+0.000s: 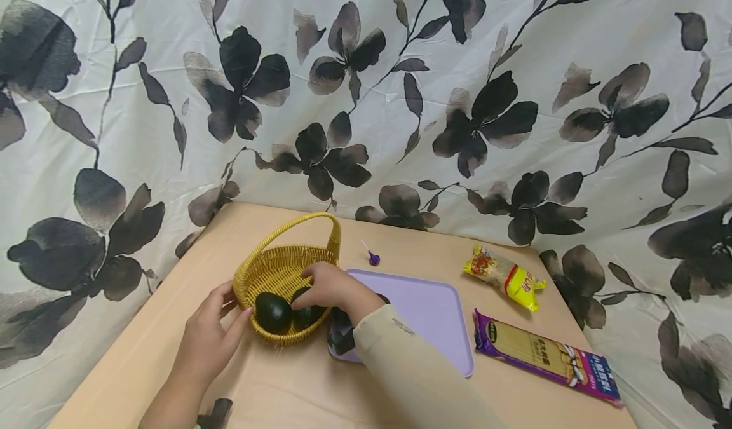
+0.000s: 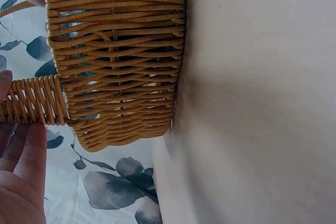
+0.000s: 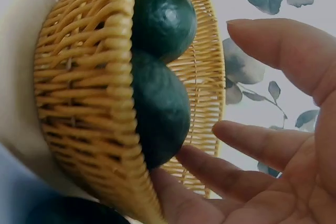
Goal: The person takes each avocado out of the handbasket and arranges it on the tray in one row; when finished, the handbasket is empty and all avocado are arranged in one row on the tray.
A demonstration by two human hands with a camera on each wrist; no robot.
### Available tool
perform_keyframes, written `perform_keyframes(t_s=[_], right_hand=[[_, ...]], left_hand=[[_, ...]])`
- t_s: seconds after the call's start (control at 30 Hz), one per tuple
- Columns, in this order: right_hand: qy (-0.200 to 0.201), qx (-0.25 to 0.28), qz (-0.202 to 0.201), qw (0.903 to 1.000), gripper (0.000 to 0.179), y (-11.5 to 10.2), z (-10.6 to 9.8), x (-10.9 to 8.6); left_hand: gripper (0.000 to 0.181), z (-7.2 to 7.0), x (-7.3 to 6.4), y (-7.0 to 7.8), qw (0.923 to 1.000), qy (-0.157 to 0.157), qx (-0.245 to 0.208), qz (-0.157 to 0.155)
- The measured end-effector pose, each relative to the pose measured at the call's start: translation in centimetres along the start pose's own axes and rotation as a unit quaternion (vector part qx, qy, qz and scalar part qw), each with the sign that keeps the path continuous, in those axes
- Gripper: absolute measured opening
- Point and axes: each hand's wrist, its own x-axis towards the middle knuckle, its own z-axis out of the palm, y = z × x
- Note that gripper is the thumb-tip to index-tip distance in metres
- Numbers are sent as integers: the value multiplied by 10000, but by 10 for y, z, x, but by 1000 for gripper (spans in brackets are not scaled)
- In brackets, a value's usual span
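Note:
A yellow woven basket (image 1: 286,257) with an arched handle holds two dark green avocados (image 1: 272,313). My left hand (image 1: 214,327) is at the basket's left side, and the left wrist view has its fingers and thumb pinching the foot of the wicker handle (image 2: 37,100). Over the basket's right rim reaches my right hand (image 1: 334,286). In the right wrist view its fingers are spread, with fingertips right at the nearer avocado (image 3: 160,111). Another dark rounded thing (image 3: 73,212) lies just outside the basket, partly cut off by the frame.
A lilac tray (image 1: 423,308) lies right of the basket, partly under my right forearm. Behind it is a purple lollipop (image 1: 373,258). At the right are a yellow snack bag (image 1: 506,278) and a long purple packet (image 1: 543,356). A floral curtain (image 1: 400,130) hangs behind the table.

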Motion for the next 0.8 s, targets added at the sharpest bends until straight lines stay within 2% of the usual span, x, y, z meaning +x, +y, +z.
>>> perform_keyframes(t_s=[0.23, 0.47, 0.8], right_hand=[[-262, -586, 145, 9978, 72, -12, 3, 11], [-463, -808, 307, 9952, 67, -9, 7, 23], [-329, 360, 385, 9981, 63, -2, 24, 34]], left_hand=[[63, 0, 0, -2, 10000, -9, -19, -4], [62, -1, 1, -3, 10000, 3, 1, 61], [61, -2, 1, -4, 10000, -28, 28, -9]])
